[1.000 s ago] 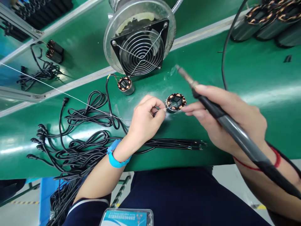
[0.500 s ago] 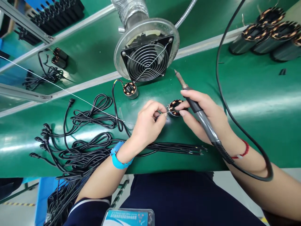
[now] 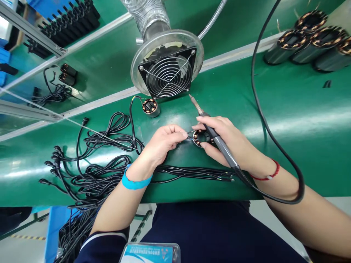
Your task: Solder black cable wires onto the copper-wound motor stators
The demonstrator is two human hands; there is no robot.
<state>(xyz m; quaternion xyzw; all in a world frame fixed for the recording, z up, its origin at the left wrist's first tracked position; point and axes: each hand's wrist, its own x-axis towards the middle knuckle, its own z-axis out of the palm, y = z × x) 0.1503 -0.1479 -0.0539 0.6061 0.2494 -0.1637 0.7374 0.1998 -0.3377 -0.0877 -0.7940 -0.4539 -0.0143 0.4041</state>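
A small copper-wound stator [image 3: 199, 138] lies on the green bench between my hands. My left hand [image 3: 161, 144], with a blue wrist strap, pinches a thin wire end right at the stator's left side. My right hand [image 3: 227, 142] rests on the stator's right side and holds a black soldering iron [image 3: 216, 140]. The iron's metal tip points up and away toward the fan. Its black cord [image 3: 274, 135] loops round to the right.
A round fume extractor fan [image 3: 168, 69] stands behind the stator, with a second wired stator [image 3: 150, 107] at its foot. Several black cables [image 3: 104, 160] lie to the left and along the front edge. Larger stators [image 3: 307, 40] stand at the far right.
My right hand has dropped down onto the stator, and the iron's tip has lowered and come closer to the fan. My left hand stays pinched at the stator's left side.
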